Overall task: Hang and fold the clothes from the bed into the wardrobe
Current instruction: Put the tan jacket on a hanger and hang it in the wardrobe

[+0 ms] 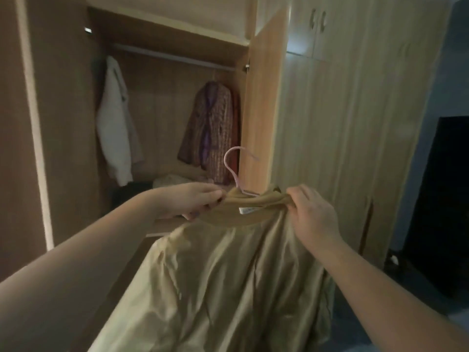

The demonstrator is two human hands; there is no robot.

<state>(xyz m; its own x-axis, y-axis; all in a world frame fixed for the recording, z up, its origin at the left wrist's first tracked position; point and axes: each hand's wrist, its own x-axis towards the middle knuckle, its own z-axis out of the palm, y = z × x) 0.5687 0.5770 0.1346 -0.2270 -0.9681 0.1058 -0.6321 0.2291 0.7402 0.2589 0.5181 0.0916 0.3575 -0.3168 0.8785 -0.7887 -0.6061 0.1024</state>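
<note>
A tan garment (228,275) hangs in front of me on a pink hanger (232,166), whose hook sticks up out of the collar. My left hand (193,199) pinches the left side of the collar. My right hand (312,212) grips the right side of the collar. A white label shows inside the neck. The open wardrobe (162,118) stands just behind, its rail (172,57) running across the top.
A white garment (114,123) hangs at the rail's left end and a patterned purple-brown one (210,128) at its right. Folded things lie on the wardrobe floor. An open door (264,102) stands right of the opening. A dark screen (441,199) sits far right.
</note>
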